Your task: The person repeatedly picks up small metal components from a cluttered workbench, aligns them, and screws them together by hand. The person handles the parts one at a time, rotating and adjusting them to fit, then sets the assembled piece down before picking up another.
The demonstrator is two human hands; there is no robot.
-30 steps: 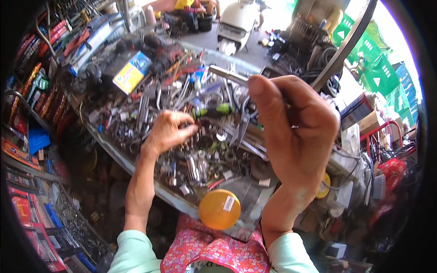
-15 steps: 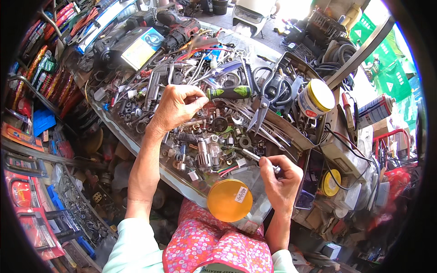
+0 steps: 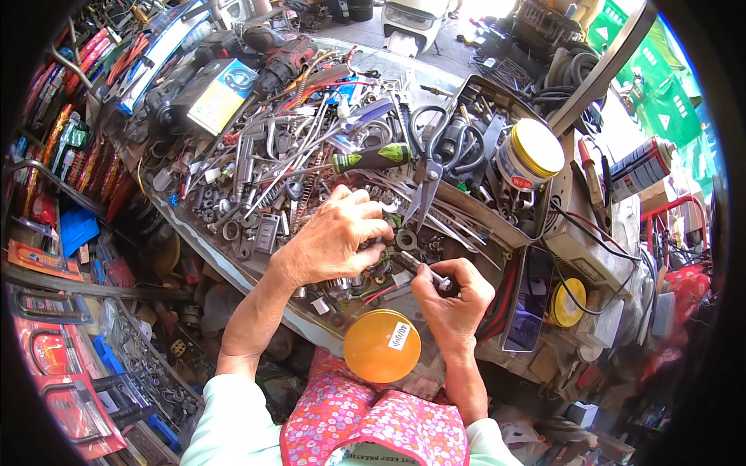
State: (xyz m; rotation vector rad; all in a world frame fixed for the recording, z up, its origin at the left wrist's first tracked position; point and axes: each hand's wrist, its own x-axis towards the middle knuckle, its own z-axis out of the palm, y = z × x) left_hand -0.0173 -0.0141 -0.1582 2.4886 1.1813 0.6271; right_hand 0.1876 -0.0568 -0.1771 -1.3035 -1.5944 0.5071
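Metal rod (image 3: 410, 262) is in the right hand (image 3: 457, 299), over the near side of the table (image 3: 203, 248); right grip pinches it between thumb and fingers, slim end poking out toward the pile, rest partly covered; can't tell if its tip touches anything.

Left hand (image 3: 334, 237) is over the heap of small metal parts (image 3: 266, 231), back of hand up, fingers bent, tips toward the rod; can't tell whether that grip is pressed together or pinching something.

Status, my read: rod is picked out and held, so that bit is done; nothing visibly fitted to it, though fingers hide some of its length; left-hand side looks mid-step, no second part clearly held; rest of the heap lies loose and mixed.

Nearby: flat metal ring (image 3: 406, 239) just beyond the rod tip; green-and-black screwdriver (image 3: 371, 158) lying past the left hand, unused; scissors (image 3: 423, 203) across the edge of the metal tray (image 3: 507, 235), also idle; yellow-lidded tub (image 3: 536, 149) closed; round orange lid (image 3: 382, 349) between the forearms; phone (image 3: 528, 322) to the right.
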